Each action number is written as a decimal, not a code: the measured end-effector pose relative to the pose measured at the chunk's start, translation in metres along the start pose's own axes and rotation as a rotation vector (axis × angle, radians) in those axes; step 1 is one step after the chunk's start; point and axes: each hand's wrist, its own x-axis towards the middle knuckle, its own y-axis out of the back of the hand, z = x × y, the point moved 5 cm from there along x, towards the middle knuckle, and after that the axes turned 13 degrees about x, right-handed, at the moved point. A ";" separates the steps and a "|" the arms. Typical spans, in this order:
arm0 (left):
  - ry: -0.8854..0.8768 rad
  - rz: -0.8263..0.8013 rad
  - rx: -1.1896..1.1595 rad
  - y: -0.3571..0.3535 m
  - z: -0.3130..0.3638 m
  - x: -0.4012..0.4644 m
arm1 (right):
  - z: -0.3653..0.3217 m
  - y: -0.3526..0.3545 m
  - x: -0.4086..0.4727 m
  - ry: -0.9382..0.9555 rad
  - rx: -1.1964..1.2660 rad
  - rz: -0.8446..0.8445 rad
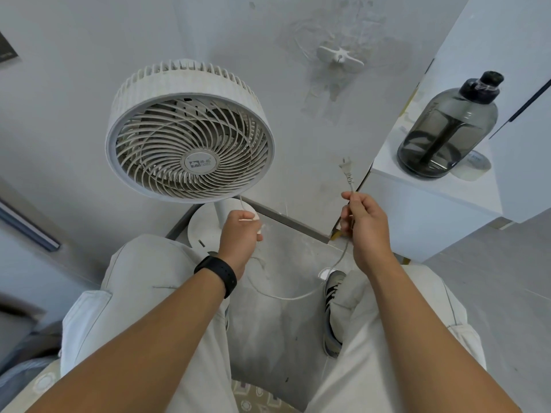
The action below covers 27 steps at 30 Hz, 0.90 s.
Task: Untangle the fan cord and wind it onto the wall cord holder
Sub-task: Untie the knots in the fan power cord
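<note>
A white pedestal fan (190, 131) stands on its round base (205, 228) against the wall. My left hand (240, 234) grips the thin white cord (286, 297) close to the fan's post. My right hand (365, 225) pinches the same cord just below the two-pin plug (346, 171), which sticks up above my fingers. Between the hands the cord sags in a loose loop down to the floor. The white wall cord holder (340, 58) is fixed high on the wall, up and to the right of the fan, with nothing wound on it.
A white cabinet (432, 210) stands at the right with a dark tinted water jug (447, 129) on its top. The wall corner juts out between fan and cabinet. My legs and a striped shoe (334, 311) are over the grey floor below.
</note>
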 end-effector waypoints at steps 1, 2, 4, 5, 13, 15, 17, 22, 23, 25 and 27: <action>0.001 -0.030 0.055 -0.003 -0.002 0.000 | 0.001 -0.002 -0.002 -0.028 0.046 -0.025; -0.017 -0.055 0.119 -0.005 -0.003 -0.001 | 0.003 -0.005 -0.003 -0.063 0.102 -0.059; -0.090 -0.092 0.253 -0.010 -0.004 -0.003 | 0.006 -0.011 -0.005 -0.129 0.227 -0.126; -0.117 -0.105 0.288 -0.012 -0.005 -0.005 | 0.007 -0.012 -0.005 -0.140 0.240 -0.142; -0.112 -0.475 -0.369 -0.022 0.018 -0.016 | 0.027 -0.012 -0.005 -0.074 -0.554 -0.165; -0.137 -0.550 -0.521 -0.022 0.026 -0.019 | 0.032 -0.016 -0.006 -0.088 -0.821 -0.259; -0.150 -0.590 -0.629 -0.021 0.032 -0.020 | 0.044 -0.019 -0.012 -0.214 -1.071 -0.421; -0.164 -0.631 -0.741 -0.015 0.038 -0.022 | 0.069 -0.032 -0.023 -0.387 -0.959 -0.659; -0.171 -0.640 -0.745 -0.015 0.038 -0.023 | 0.072 -0.039 -0.028 -0.403 -0.876 -0.696; -0.184 -0.643 -0.739 -0.016 0.039 -0.023 | 0.079 -0.049 -0.037 -0.407 -0.772 -0.748; -0.198 -0.613 -0.694 -0.015 0.039 -0.023 | 0.085 -0.053 -0.041 -0.387 -0.714 -0.769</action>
